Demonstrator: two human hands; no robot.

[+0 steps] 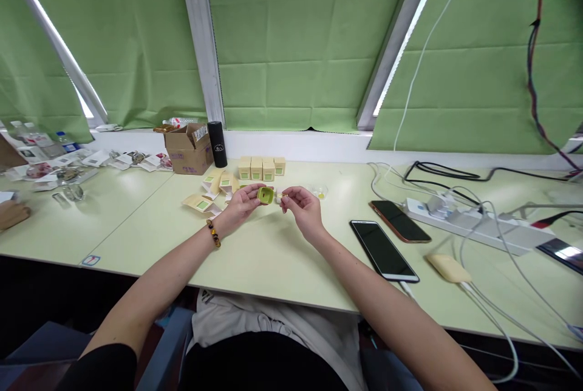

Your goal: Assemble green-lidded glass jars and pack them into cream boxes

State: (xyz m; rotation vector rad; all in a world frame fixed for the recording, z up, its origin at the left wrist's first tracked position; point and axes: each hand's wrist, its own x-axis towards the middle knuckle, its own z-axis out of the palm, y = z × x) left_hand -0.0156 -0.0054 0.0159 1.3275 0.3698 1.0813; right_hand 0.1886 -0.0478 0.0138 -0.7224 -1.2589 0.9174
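Observation:
Above the table's middle, my left hand (pixel 243 206) is closed on a small green square box (pixel 265 195), its open side turned toward me. Close by on the right, my right hand (pixel 303 207) pinches a tiny pale piece (pixel 279 197), too small to name. The piece is held just beside the green box. Unfolded cream cartons (pixel 201 203) lie left of my left hand. Behind my hands stands a row of folded cream boxes (pixel 256 169) with green squares. A small clear dish (pixel 320 192) with something yellow sits beyond my right hand.
A cardboard box (pixel 187 149) and a black bottle (pixel 218 144) stand at the back. Right of me lie two phones (pixel 383 251), a power strip (pixel 478 225), a cream charger-like block (pixel 449 268) and loose cables. Another person's hand (pixel 13 214) rests at the left edge near small packages.

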